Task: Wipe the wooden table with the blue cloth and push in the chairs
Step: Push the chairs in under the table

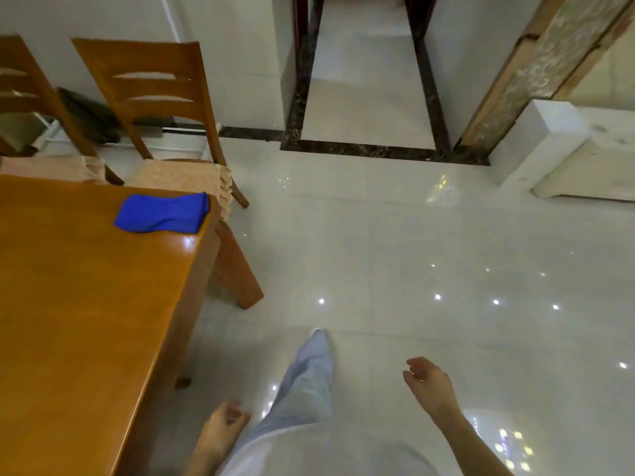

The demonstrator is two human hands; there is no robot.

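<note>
A folded blue cloth (163, 213) lies on the far right corner of the wooden table (79, 304), which fills the left of the view. Two wooden chairs with beige seat cushions stand at the table's far side: the nearer one (154, 97) by the corner, the other (24, 94) at the left edge. My left hand (223, 427) hangs low beside the table's right edge, fingers loosely curled and empty. My right hand (427, 381) hangs over the floor to the right, fingers apart and empty. Both hands are far from the cloth.
Glossy white tiled floor (412, 252) spreads to the right of the table. A dark-bordered doorway (364, 80) opens ahead. A white cabinet (584, 149) stands at the right. A dark bag (89, 118) lies against the wall behind the chairs. My leg (305, 383) steps forward.
</note>
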